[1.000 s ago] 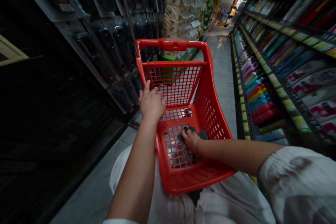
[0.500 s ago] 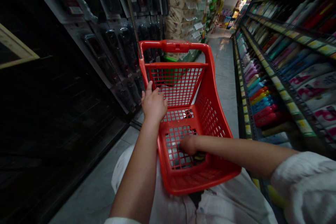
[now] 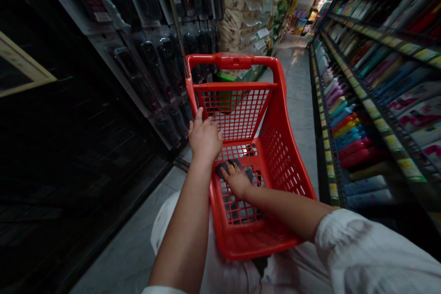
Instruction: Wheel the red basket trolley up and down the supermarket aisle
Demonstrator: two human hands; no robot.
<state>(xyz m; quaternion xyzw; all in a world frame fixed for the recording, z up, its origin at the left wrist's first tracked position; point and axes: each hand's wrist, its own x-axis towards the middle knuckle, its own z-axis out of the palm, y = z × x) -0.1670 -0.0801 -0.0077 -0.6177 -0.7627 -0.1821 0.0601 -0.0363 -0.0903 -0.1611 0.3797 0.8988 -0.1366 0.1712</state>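
A red plastic shopping basket [image 3: 257, 250] with grid sides and a raised handle stands tilted in front of my lap. My left hand [image 3: 206, 140] rests on its left rim, fingers apart and back of the hand up. Inside, my right hand [image 3: 237, 181] presses a dark grey cloth [image 3: 224, 168] against the grid bottom. Its fingers are spread over the cloth, and a small yellow patch shows between them. The palm side of each hand is hidden.
Packaged goods hang on a rack [image 3: 148, 50] to the left. Stacked beige packs [image 3: 236, 4] stand behind the basket. Along the right runs a shelf [image 3: 375, 124] of folded colourful textiles, with a tiled aisle floor [image 3: 299, 96] beside it. A thin pole [image 3: 177, 23] rises by the handle.
My right hand has moved with the cloth from the near right of the basket's bottom to farther up and left. My left hand stays on the rim. The view has shifted slightly.
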